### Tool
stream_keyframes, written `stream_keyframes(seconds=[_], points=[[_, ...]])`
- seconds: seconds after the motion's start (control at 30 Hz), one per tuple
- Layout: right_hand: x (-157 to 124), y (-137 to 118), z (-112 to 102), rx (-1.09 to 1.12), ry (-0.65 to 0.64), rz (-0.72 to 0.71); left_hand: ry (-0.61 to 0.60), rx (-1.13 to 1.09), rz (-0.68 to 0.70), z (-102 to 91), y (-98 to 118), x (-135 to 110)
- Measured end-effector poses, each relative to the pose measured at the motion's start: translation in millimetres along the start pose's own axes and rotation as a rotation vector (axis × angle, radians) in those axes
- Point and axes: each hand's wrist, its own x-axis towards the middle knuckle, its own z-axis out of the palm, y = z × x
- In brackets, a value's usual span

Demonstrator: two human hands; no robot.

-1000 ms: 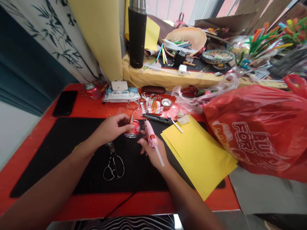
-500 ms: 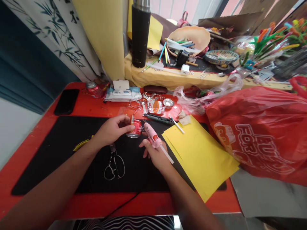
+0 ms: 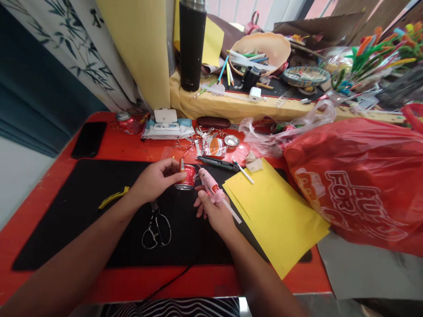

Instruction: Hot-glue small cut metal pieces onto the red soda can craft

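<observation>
My left hand (image 3: 161,178) is closed on a short red soda can (image 3: 188,177), thumb on its side, above the black mat (image 3: 115,237). A small upright piece stands at the can's upper left edge, too small to name. In my right hand (image 3: 214,211) is a pink glue gun (image 3: 210,182), its nozzle pointing up and left, close to the can's right side; whether they touch I cannot tell. A white glue stick (image 3: 233,211) sticks out of its back. Scissors (image 3: 156,231) lie below my left hand, their blades partly hidden by my forearm. A yellow-handled tool (image 3: 113,197) rests left of my wrist.
Yellow paper sheets (image 3: 276,215) lie to the right, with a white pen (image 3: 243,171) on their top edge. A utility knife (image 3: 218,163) lies behind the glue gun. A red plastic bag (image 3: 360,176) bulges on the right. A phone (image 3: 89,139) lies back left.
The glue gun and my right hand have shifted very slightly to the right. My left hand keeps its grip on the can. The view has moved a little.
</observation>
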Motion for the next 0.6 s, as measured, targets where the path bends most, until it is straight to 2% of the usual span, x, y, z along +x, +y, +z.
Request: stream_keyframes(seconds=[0.6], points=[[1.0, 0.5, -0.1, 0.000, -0.009, -0.011, 0.017, 0.009, -0.009, 8.6, 2.0, 0.3]])
